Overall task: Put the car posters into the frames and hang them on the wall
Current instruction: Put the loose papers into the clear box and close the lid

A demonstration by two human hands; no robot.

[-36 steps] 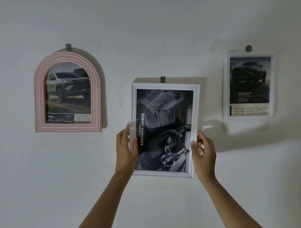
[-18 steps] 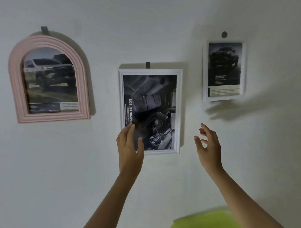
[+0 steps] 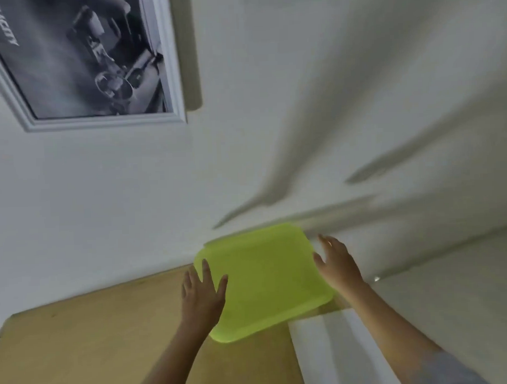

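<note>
- Poster point(image 3: 84, 60) of a car interior, black and white with a steering wheel and console showing, sits inside a white frame point(image 3: 106, 122) that hangs on the white wall point(image 3: 103, 197). It's at the top left of the view, and only its lower right part is in shot. The lettering down its left side is cut off by the edge.
- Frame looks tilted, but that could just be the camera angle, so can't really say.
- Below it, a lime-green tray point(image 3: 266, 277) lies flat on a wooden table point(image 3: 93, 341), with its far edge up against the wall.
- Left hand point(image 3: 203, 297) is at the tray's left edge, fingers straight and spread. The grip is slack and has hold of nothing. The thumb overlaps the green, but I can't tell if it's actually touching.
- Right hand point(image 3: 336, 265) is at the tray's right edge, palm turned inward and fingers loosely fanned. Its grip is just as slack and holds nothing either. I can't tell about contact here too.
- So the tray sits between the two hands, and both are well apart from the frame.
- A white surface point(image 3: 338, 347) butts against the table at the lower right, under the right forearm, and a bit of grey sleeve point(image 3: 454, 368) shows at the bottom corner.
- Long arm shadows point(image 3: 275, 191) streak across the wall above the tray.
- Whole shot is pretty motion-blurred, so fine detail is mush.
</note>
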